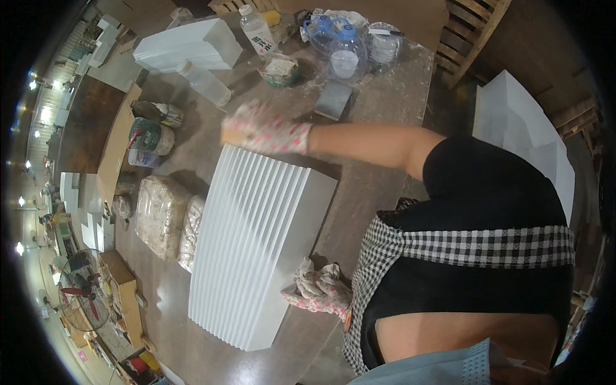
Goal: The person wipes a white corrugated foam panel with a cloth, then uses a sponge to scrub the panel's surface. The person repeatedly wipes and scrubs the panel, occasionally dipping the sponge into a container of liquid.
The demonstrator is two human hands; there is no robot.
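A long white ribbed block [247, 247], which looks like many white strips set side by side, lies across the table in front of me. My right hand [266, 128], in a white glove with pink spots, is at its far upper end. Those fingers are closed on a small tan block [236, 136], touching or just over the ridges; the hand is blurred by motion. My left hand [324, 296], in a like glove, stays low beside the block's near smooth side. Its fingers look bent around a crumpled greyish bunch, perhaps cloth or the dusty glove itself.
Plastic-wrapped packages [160, 218] lie beyond the block. Green-labelled tubs [151, 136], a clear bottle [208, 86], a dark grey pad [333, 101] and blue-topped jugs [345, 54] stand around it. Another white stack [192, 45] sits at the upper left; a fan [83, 289] is lower left.
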